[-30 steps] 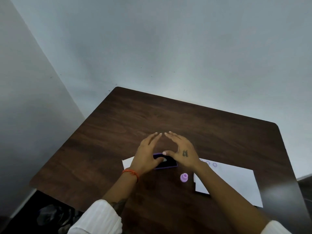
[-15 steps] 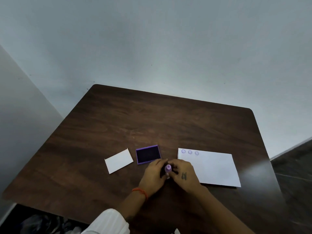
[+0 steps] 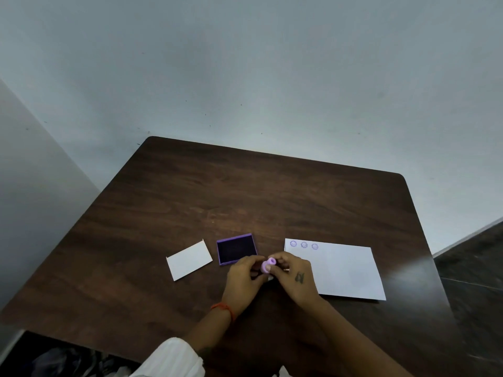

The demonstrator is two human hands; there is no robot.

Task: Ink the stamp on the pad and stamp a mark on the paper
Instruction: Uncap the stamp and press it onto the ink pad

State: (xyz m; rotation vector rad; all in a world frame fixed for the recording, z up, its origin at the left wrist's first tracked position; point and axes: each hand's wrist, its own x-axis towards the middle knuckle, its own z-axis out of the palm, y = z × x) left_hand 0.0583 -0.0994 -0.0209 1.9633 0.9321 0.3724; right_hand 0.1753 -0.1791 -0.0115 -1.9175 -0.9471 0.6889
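Observation:
A small lilac stamp (image 3: 268, 264) sits between the fingertips of both hands, just above the dark wooden table (image 3: 245, 191). My left hand (image 3: 242, 278) grips it from the left, my right hand (image 3: 294, 276) from the right. Directly behind my left hand lies the open purple ink pad (image 3: 236, 250), its dark ink surface uncovered. To the right lies a white sheet of paper (image 3: 345, 273) with three purple round marks (image 3: 304, 244) in a row along its top left edge.
A small white card (image 3: 189, 259), possibly the pad's lid, lies left of the ink pad. The table stands in a corner against pale walls. Dark floor shows at the right, and a dark bundle lies below the table's near left edge.
A second ago both hands were cupped over the ink pad with the stamp standing alone on the table. Since then they came back toward me and took hold of the stamp; the pad now lies uncovered.

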